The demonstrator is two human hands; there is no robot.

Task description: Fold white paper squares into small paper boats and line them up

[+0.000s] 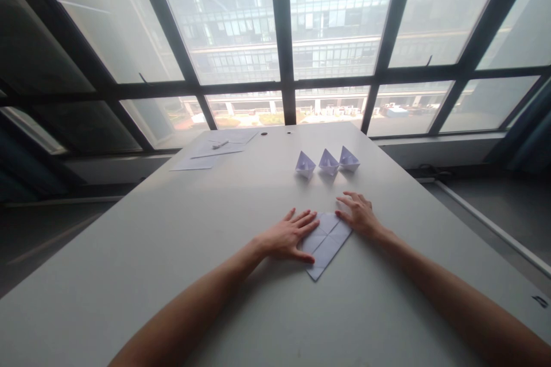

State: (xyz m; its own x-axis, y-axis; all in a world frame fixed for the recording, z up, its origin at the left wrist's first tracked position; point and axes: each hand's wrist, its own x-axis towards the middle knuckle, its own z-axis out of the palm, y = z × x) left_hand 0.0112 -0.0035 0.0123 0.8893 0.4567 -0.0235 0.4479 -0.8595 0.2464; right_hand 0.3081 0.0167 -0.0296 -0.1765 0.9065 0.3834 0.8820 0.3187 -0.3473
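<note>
Folded paper (330, 242) lies flat on tabletop (172, 223), nearer right edge than left. My left hand (290, 235), spread wide, presumably pins it; my right hand (358, 213), fingers parted, probably steadies its far side.

"What's on the desk (172, 229)?"
"A paper (330, 243), with the left hand (287, 239) on its left side and the right hand (359, 216) at its right."
"Behind it?"
"Three paper shapes (328, 164) in a row."
"And left of those?"
"Sheets (198, 161), a small thing (220, 144) on top. Windows (336, 23) are behind."
</note>
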